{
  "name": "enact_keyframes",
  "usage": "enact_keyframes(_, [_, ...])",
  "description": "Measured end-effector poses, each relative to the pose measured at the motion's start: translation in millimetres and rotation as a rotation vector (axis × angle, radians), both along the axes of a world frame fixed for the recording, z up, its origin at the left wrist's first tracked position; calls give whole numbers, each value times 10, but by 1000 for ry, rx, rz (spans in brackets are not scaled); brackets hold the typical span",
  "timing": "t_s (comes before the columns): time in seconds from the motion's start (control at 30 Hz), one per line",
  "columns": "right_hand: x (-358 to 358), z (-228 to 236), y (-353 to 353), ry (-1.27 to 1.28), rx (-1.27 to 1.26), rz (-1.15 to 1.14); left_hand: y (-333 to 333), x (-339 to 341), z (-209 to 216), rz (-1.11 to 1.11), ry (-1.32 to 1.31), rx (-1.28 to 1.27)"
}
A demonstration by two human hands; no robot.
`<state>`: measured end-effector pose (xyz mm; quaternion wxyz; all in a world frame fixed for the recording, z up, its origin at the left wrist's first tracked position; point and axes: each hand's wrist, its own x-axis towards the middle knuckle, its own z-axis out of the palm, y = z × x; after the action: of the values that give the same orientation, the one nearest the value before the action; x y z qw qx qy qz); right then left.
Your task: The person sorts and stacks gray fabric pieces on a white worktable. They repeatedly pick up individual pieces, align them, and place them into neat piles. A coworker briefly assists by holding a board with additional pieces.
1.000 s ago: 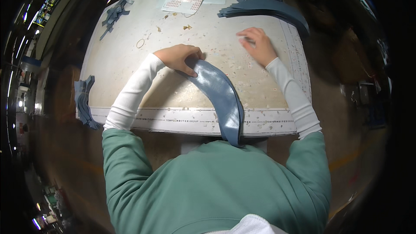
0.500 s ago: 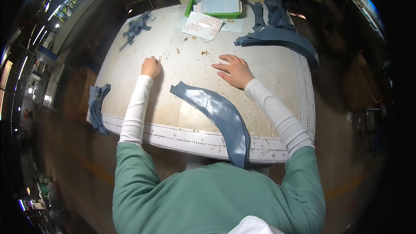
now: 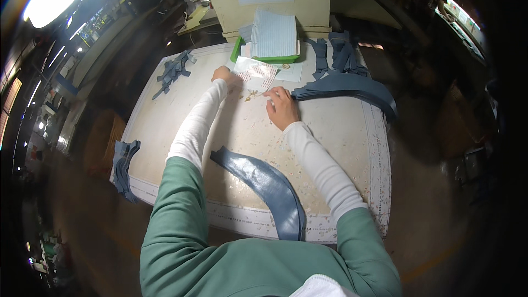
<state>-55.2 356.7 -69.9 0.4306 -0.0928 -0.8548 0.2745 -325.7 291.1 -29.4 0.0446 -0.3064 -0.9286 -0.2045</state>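
From the head view, I have both arms stretched over the bench [image 3: 159, 126] toward its far edge. My left hand [image 3: 223, 74] is at the left side of a white sheet with red marks [image 3: 256, 72], its fingers curled in; I can't tell whether they pinch the sheet or only rest against it. My right hand [image 3: 282, 107] is just beside the sheet's near right corner, fingers half bent and thumb a little apart, and I can't tell if anything is between the tips.

The sheet lies near the middle of the bench's far edge, in front of a green tray [image 3: 236, 52] of lined papers [image 3: 273, 30]. Small yellowish bits [image 3: 253, 95] lie between my hands. The curved blue piece [image 3: 258, 179] lies unheld at the near edge, its lower end reaching that edge.

More curved blue pieces [image 3: 352, 87] are stacked toward the far right corner, just beside my right hand.

I judge the step in hand to be getting at the marked sheet while the blue piece waits. As I see it, the next move calls for steadying the sheet with my left hand and a light fingertip touch from my right, without nudging that stack.
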Motion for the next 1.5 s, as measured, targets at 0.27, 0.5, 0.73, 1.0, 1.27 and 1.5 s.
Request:
enact_keyframes(0.27, [-74,-68,-7,15,6,11,72,-392,678,-348,-700,682])
enact_keyframes(0.5, [-30,-73,22,-94,-26,28,-236,-105,715,-254,-177,-28])
enact_keyframes(0.73, [-188,-80,-54,-303,175,-7,-1566,643,148,-361,-175,-301])
enact_keyframes(1.0, [-339,-72,168,40,-103,150,-1202,767,-183,-310,-223,449])
enact_keyframes(1.27, [-392,-41,161,195,-114,55,-105,726,-182,-675,198,376])
enact_keyframes(1.5, [-370,-51,245,284,-159,-94,1154,819,-310,-766,371,156])
